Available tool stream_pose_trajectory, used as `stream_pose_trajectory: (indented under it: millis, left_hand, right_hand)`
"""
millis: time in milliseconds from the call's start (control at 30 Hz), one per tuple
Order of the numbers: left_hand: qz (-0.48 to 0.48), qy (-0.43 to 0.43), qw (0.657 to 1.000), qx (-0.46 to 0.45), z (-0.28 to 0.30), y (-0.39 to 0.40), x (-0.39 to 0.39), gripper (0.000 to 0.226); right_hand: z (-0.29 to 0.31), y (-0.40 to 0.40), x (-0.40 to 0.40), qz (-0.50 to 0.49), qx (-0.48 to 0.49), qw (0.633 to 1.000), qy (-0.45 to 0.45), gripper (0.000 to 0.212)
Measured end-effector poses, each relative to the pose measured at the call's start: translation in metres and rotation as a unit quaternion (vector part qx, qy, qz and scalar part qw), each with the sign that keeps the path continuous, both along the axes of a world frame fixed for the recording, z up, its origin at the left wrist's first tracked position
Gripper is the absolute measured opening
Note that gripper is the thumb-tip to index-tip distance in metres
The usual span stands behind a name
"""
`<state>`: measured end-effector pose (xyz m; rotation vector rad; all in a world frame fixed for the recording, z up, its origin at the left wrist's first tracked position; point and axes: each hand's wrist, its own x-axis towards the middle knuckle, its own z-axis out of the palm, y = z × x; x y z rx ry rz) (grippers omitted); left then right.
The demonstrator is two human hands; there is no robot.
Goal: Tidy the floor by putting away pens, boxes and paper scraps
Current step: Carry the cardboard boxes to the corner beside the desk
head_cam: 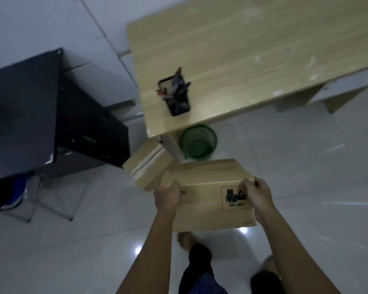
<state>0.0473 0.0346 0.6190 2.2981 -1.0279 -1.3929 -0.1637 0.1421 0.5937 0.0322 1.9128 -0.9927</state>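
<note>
Both hands, left hand (167, 195) and right hand (258, 193), hold a smooth rectangular cardboard box (208, 196) above the glossy tiled floor (306, 166), fingers curled over its top edge, beside a taped box (147, 166) under the wood-grain table (242, 49).

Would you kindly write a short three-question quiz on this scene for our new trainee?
1. True or false: both hands grip the labelled box.
2. Where does the pen holder stand? A) floor B) wooden desk C) black cabinet
3. What colour is the bin under the desk's edge?

Key
1. True: left hand and right hand hold its sides.
2. B
3. Green
</note>
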Motion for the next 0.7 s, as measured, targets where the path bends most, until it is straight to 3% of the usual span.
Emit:
stream_pose_trajectory:
  millis: [200, 400, 700]
  left_hand:
    - [-0.062, 0.038, 0.997, 0.027, 0.039, 0.088, -0.136, 0.073]
    - [-0.126, 0.061, 0.990, -0.001, 0.075, 0.172, -0.258, 0.063]
    - [-0.211, 0.101, 0.972, -0.007, 0.121, 0.236, -0.422, 0.059]
  right_hand:
    - [0.049, 0.113, -0.126, -0.077, -0.043, 0.996, 0.005, 0.025]
    - [0.087, 0.218, -0.233, -0.152, -0.068, 0.985, 0.051, 0.018]
    - [0.136, 0.322, -0.357, -0.314, -0.051, 0.940, 0.125, 0.035]
